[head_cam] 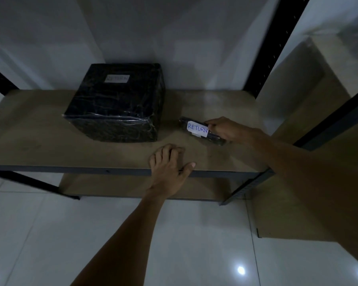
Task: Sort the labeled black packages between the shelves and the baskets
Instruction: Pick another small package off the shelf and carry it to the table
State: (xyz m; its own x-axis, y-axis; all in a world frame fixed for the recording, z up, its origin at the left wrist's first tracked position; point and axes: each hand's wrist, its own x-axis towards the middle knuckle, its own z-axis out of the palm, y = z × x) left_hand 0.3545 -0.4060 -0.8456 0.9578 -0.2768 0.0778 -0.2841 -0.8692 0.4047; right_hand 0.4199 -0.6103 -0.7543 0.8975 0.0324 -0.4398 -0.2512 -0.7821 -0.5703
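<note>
A small flat black package (pixel 200 131) with a white label reading RETURN lies on the brown shelf board (pixel 39 137). My right hand (pixel 225 129) grips its right end, thumb by the label. A large black wrapped box (pixel 118 102) with a white label on top stands on the same board, to the left of the small package. My left hand (pixel 169 164) rests flat on the front edge of the shelf, fingers spread, holding nothing.
The shelf has black metal posts (pixel 264 52) and a lower brown board (pixel 132 188) beneath. A second shelf unit (pixel 318 100) stands to the right. White wall behind, glossy white tiled floor (pixel 50 234) below.
</note>
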